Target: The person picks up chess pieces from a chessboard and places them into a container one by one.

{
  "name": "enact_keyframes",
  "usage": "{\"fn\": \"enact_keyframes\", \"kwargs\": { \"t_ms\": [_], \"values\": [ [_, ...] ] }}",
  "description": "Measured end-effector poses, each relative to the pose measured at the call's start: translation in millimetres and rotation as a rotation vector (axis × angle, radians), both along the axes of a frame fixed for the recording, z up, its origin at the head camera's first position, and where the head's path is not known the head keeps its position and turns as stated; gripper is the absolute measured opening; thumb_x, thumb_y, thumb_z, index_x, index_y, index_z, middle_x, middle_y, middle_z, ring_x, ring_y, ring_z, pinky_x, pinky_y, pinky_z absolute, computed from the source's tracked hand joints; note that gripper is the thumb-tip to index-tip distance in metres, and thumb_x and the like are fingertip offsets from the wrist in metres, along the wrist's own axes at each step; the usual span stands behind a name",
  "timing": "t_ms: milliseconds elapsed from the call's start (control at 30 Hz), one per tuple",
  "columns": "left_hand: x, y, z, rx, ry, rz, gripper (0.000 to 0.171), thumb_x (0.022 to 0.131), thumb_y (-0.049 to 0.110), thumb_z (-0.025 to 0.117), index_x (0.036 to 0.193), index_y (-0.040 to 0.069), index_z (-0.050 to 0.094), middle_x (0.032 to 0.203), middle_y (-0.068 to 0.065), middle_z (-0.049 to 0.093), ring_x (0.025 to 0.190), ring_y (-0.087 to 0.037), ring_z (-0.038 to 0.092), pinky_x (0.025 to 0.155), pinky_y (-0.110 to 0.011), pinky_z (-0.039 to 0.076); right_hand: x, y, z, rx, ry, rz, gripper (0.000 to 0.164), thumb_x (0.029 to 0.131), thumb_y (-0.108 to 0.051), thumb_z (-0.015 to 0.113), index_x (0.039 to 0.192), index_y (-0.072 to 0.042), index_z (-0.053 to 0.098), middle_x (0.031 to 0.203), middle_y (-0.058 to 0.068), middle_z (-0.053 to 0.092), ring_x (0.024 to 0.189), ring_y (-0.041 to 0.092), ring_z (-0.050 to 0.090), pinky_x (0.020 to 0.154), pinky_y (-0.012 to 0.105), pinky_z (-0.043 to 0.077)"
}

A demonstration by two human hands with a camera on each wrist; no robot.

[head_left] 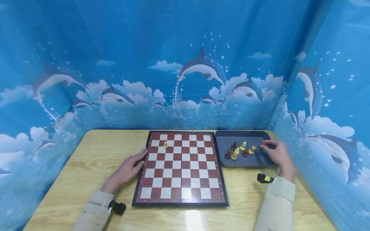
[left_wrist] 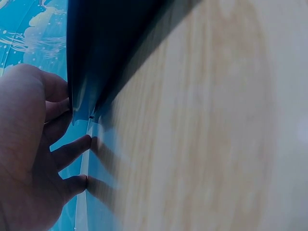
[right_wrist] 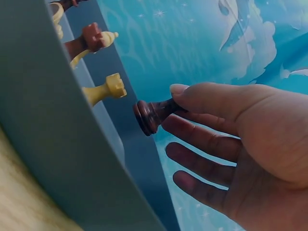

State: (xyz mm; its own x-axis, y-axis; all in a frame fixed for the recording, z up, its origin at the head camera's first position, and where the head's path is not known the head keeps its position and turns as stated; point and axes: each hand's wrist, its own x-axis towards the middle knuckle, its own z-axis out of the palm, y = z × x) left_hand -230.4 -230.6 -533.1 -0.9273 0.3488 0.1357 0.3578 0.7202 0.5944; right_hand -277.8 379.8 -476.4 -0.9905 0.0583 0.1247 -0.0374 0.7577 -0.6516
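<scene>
My right hand [head_left: 278, 153] pinches a dark brown chess piece [right_wrist: 151, 115] between thumb and forefinger, over the right end of the grey tray [head_left: 242, 165]. The piece's round base shows, tilted in the right wrist view; its top is hidden by the fingers. Against the left edge of the red-and-white chessboard [head_left: 186, 164] rests my left hand [head_left: 127, 168], its fingers fairly relaxed. In the left wrist view, that hand [left_wrist: 33, 144] touches the board's dark edge [left_wrist: 91, 62]. One cream pawn [head_left: 165, 145] stands on the board near its far left corner.
Several cream and dark brown pieces stand in the tray, among them a cream rook [right_wrist: 108, 90] and a cream bishop [head_left: 243, 146]. The tray sits against the board's right side on a wooden table [head_left: 107, 150]. A blue dolphin-print curtain [head_left: 138, 64] surrounds the table's back and sides.
</scene>
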Motion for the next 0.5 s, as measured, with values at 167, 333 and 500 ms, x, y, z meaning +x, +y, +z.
{"fn": "enact_keyframes", "kwargs": {
  "t_ms": [167,333,500],
  "values": [
    [0.6,-0.2,0.2,0.004,-0.005,0.003,0.053,0.108,0.02,0.048,0.157,0.006,0.035,0.165,-0.016,0.028,0.146,-0.045,0.035,0.117,-0.073,0.018,-2.4,0.6,-5.8,-0.018,-0.029,0.003,0.037,0.103,-0.017,0.059,0.124,0.013,0.064,0.125,0.035,0.063,0.122,0.051,0.054,0.097,0.062,0.047],
    [1.1,-0.4,0.8,0.006,-0.004,0.001,0.053,0.108,0.02,0.049,0.157,0.005,0.035,0.165,-0.017,0.028,0.146,-0.045,0.035,0.117,-0.074,0.017,-4.2,0.5,-9.2,-0.004,-0.06,-0.012,0.037,0.103,-0.019,0.06,0.124,0.012,0.064,0.126,0.035,0.063,0.121,0.051,0.054,0.097,0.061,0.047],
    [0.6,-0.7,-0.2,0.006,-0.004,0.001,0.053,0.108,0.019,0.049,0.156,0.004,0.035,0.165,-0.017,0.028,0.146,-0.045,0.035,0.117,-0.074,0.017,-2.6,-1.2,-4.7,0.007,-0.042,0.002,0.037,0.101,-0.016,0.061,0.126,0.012,0.063,0.129,0.036,0.06,0.123,0.053,0.052,0.098,0.063,0.046]
  ]
}}
